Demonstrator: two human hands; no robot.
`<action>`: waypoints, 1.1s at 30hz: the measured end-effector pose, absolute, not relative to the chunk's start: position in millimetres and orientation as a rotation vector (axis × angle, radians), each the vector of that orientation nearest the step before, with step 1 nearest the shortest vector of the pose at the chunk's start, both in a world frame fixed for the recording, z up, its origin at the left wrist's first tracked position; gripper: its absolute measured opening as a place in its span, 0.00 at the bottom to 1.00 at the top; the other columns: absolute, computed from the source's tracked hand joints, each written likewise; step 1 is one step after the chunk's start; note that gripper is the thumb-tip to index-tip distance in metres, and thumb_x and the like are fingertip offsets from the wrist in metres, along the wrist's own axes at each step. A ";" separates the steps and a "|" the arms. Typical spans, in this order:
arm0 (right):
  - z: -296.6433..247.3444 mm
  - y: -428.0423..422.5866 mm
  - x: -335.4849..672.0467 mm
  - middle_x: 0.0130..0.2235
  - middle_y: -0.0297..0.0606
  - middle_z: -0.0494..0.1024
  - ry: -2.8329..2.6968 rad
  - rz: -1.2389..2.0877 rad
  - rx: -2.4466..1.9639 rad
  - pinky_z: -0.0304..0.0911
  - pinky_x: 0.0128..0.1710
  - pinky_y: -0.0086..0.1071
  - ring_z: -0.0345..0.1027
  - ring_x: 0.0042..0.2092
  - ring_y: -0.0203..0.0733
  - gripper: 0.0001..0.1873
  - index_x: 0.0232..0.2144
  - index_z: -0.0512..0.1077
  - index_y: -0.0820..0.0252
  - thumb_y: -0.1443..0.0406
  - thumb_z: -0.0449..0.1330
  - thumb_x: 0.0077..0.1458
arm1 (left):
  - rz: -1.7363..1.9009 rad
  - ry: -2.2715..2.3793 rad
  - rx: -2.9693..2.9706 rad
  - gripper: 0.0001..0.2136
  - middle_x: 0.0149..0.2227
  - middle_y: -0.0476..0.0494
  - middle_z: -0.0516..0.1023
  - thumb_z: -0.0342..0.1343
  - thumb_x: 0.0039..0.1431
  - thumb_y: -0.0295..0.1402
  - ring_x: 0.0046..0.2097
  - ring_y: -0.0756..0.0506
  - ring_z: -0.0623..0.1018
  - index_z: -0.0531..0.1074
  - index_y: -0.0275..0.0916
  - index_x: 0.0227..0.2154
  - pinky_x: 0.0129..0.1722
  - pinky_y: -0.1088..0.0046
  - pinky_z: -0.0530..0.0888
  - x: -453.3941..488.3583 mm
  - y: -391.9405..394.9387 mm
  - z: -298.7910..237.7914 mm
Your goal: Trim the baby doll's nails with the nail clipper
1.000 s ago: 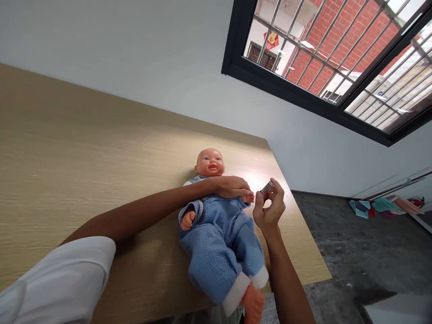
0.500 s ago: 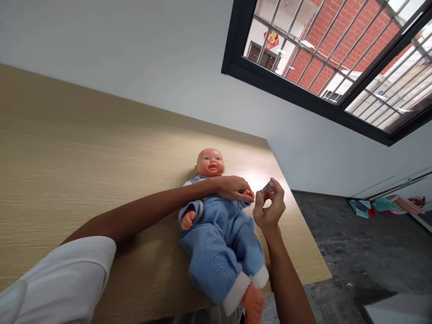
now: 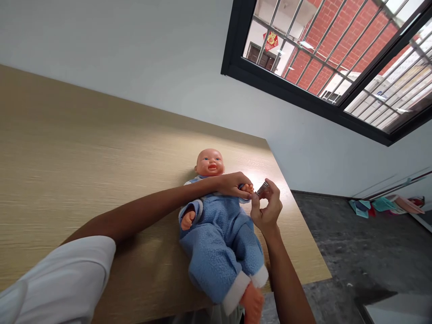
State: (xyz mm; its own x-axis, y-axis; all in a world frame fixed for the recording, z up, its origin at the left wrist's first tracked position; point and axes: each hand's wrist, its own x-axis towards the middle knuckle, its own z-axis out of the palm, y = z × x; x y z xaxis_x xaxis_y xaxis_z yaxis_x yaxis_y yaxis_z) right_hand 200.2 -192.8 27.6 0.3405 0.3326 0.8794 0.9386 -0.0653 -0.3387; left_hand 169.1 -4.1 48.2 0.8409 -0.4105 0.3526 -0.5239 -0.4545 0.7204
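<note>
A baby doll in a blue fleece suit lies on its back on the wooden table, head toward the wall. My left hand reaches across its chest and is closed round the doll's small hand. My right hand pinches a small silvery metal clipper, whose tip meets the doll's fingers.
The table's right edge drops to a dark floor. Coloured papers lie on the floor by the far wall. A barred window is set in the white wall above.
My right hand has moved left with the metal clipper, from a gap beside the doll's hand to touching it. My left hand has lifted the doll's hand slightly.
</note>
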 end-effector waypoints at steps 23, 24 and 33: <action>20.9 -192.1 204.1 0.35 0.36 0.75 -1.136 -0.737 -1.588 0.72 0.28 0.31 0.71 0.29 0.36 0.27 0.58 0.59 0.58 0.63 0.61 0.59 | 0.211 -0.696 2.105 0.21 0.23 0.52 0.62 0.56 0.61 0.48 0.27 0.53 0.59 0.65 0.34 0.24 0.28 0.76 0.59 169.9 -0.9 47.0; 21.0 -192.0 203.7 0.34 0.35 0.75 -1.145 -0.731 -1.597 0.72 0.28 0.31 0.71 0.28 0.35 0.26 0.57 0.59 0.59 0.63 0.61 0.59 | 0.213 -0.699 2.106 0.20 0.23 0.52 0.62 0.56 0.61 0.47 0.27 0.53 0.59 0.65 0.34 0.24 0.28 0.76 0.59 169.8 -0.8 46.6; 20.9 -191.7 202.3 0.31 0.30 0.73 -1.167 -0.720 -1.583 0.70 0.26 0.30 0.70 0.26 0.34 0.26 0.57 0.58 0.59 0.64 0.60 0.59 | 0.177 -0.691 2.122 0.19 0.23 0.52 0.62 0.56 0.61 0.46 0.27 0.53 0.59 0.64 0.35 0.23 0.28 0.75 0.59 171.1 -0.8 46.5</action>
State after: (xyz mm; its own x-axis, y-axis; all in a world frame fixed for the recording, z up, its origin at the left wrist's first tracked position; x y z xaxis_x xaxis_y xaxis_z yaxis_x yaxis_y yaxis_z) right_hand 202.3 -191.7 20.9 0.3570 0.3335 0.8726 0.9295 -0.0341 -0.3672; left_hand 171.1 -0.8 46.5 0.8355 -0.4118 0.3639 -0.5361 -0.4653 0.7044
